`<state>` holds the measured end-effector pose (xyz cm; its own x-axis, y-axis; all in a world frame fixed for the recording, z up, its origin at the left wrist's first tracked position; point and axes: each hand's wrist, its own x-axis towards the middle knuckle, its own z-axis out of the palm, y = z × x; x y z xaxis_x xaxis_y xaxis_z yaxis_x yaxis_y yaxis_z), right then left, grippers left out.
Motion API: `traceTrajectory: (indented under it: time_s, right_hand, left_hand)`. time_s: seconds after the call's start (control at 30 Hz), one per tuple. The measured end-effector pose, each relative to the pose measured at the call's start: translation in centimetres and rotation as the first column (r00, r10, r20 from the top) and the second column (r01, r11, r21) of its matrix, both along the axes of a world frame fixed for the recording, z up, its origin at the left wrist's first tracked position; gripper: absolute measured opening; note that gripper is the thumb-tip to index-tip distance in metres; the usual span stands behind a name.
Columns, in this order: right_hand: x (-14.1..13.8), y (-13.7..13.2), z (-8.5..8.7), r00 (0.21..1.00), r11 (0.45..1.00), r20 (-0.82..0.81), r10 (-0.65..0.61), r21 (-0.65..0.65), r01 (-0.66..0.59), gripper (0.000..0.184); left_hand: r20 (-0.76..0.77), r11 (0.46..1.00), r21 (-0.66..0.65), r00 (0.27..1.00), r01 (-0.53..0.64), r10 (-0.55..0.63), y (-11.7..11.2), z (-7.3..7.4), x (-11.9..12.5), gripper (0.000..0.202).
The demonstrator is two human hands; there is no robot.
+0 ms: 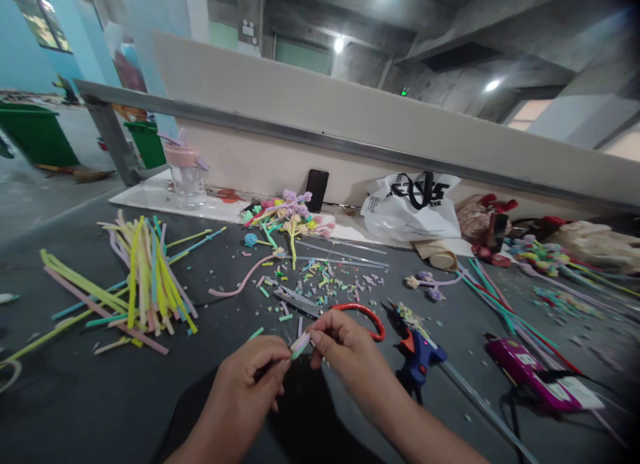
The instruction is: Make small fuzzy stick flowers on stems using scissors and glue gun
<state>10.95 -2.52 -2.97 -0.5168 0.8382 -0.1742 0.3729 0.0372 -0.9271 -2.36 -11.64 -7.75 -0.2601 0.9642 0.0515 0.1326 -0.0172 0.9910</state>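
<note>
My left hand [241,392] is closed in a pinch on the lower end of a small piece of pipe cleaner [301,346], pale lilac and light green. The fingertips of my right hand [350,355] pinch the same piece at its upper end. Just beyond the hands lie scissors with red handles [376,316], partly behind my right hand. Many short pipe cleaner snippets [325,275] are scattered around the blades. To the right rests a blue glue gun [421,361], a glue stick reaching from its back.
On the left is a heap of long pipe cleaners [150,277]. Pipe cleaner flowers [290,214], a black phone [317,191] and a white bag [410,214] stand along the partition. A clear cup [189,177] is far left; a magenta device [535,371] lies right.
</note>
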Motion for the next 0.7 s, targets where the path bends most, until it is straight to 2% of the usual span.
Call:
traceTrajectory:
  time_s: [0.17, 0.23, 0.4, 0.7]
  right_hand:
    - [-0.3, 0.0, 0.3, 0.997, 0.999, -0.076, 0.006, -0.041, -0.009, 0.007]
    - [-0.3, 0.0, 0.3, 0.996, 0.999, -0.091, 0.014, -0.032, -0.017, 0.009]
    - [-0.2, -0.1, 0.2, 0.996, 1.000, -0.083, 0.027, -0.003, -0.027, 0.012]
    - [-0.1, 0.0, 0.0, 0.989, 0.998, -0.138, 0.058, -0.016, -0.061, 0.011]
  left_hand:
    - [-0.186, 0.999, -0.024, 0.982, -0.036, 0.031, 0.1, 0.9, -0.2, 0.015]
    - [-0.209, 0.997, -0.065, 0.978, -0.032, 0.017, 0.1, 1.3, -0.2, 0.015]
    - [-0.060, 0.975, -0.218, 0.997, 0.030, -0.044, 0.3, 2.0, 0.0, 0.015]
    - [0.091, 0.968, -0.218, 0.990, 0.124, -0.107, 0.4, 3.5, 0.1, 0.017]
